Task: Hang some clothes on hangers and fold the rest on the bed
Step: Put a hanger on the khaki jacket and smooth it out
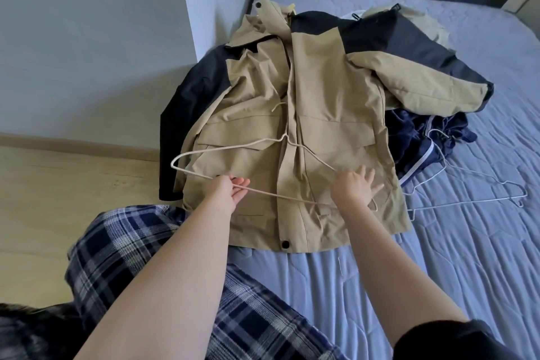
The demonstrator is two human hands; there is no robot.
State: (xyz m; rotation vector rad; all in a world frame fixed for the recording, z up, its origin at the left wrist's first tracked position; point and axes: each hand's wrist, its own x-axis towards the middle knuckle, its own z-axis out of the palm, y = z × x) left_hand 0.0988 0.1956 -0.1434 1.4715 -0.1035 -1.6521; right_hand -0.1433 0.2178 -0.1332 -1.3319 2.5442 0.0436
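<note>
Hanging step, head view. A tan and black jacket [263, 126] is laid front-up on the bed [438, 257], its hood towards the headboard and its hem nearest the person. It partly covers a second jacket [409, 47] and lies just beside a navy garment [423, 140]. A beige hanger [274, 194] rests on the lower front of the jacket, hook pointing towards the collar. The lower bar is pinched by the left hand [230, 188], fingers curled round it. The right hand [353, 188] is held well apart from the left, fingers spread and straight, over the hanger's right shoulder and the cloth; it grips nothing. Spare wire hangers [467, 202] lie on the bed to the right. The step is judged to be only at its start, since the hanger is wholly outside the garment. The front placket appears closed, though whether it is fastened cannot be told. Either the front should be opened first, or the hanger should be fed in under the hem and slid up inside until the hook emerges at the neck. The cloth is best pinned flat by the open hand while the hanger is advanced, one shoulder seated before the other. The loose drawcord near the placket is a likely snag and should be kept away from the hook.
</note>
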